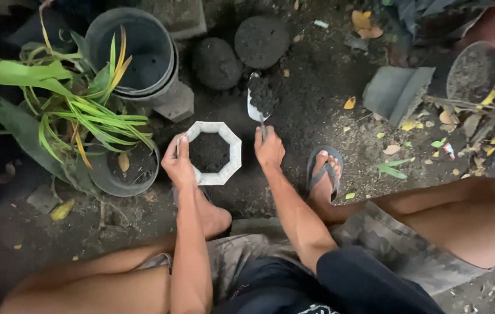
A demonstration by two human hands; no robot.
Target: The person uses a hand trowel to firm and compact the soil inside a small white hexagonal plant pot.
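A white octagonal pot [231, 141] partly filled with dark soil stands on the ground between my feet. My left hand [178, 164] grips its left rim. My right hand [269, 149] holds the handle of a small metal trowel [254, 109], whose blade is heaped with dark soil and sits just above and to the right of the pot. The trowel's handle is mostly hidden inside my fist.
A leafy green plant [79, 110] in a grey pot stands left, with stacked empty grey pots [143, 55] behind it. Two round soil mounds [261, 39] lie beyond the trowel. A tipped grey pot [397, 90] and a soil-filled pot [471, 72] sit right. My sandalled foot [324, 174] rests nearby.
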